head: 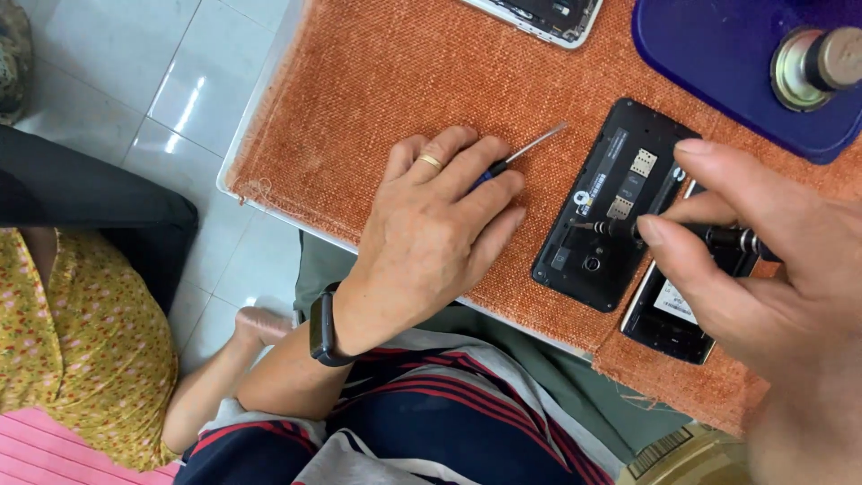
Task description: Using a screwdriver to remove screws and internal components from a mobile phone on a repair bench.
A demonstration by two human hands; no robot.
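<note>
Looming large at the near right, the right hand (772,269) pinches a dark-handled screwdriver (628,230) between thumb and fingers, tip on an opened black phone (603,216) showing card slots and bare circuitry. Left of it, the left hand (431,238) rests palm down, fingers pressed together over a blue-handled screwdriver (521,154). Both lie on an orange woven cloth (359,81) covering the table; pale floor tiles (135,72) show at far left.
</note>
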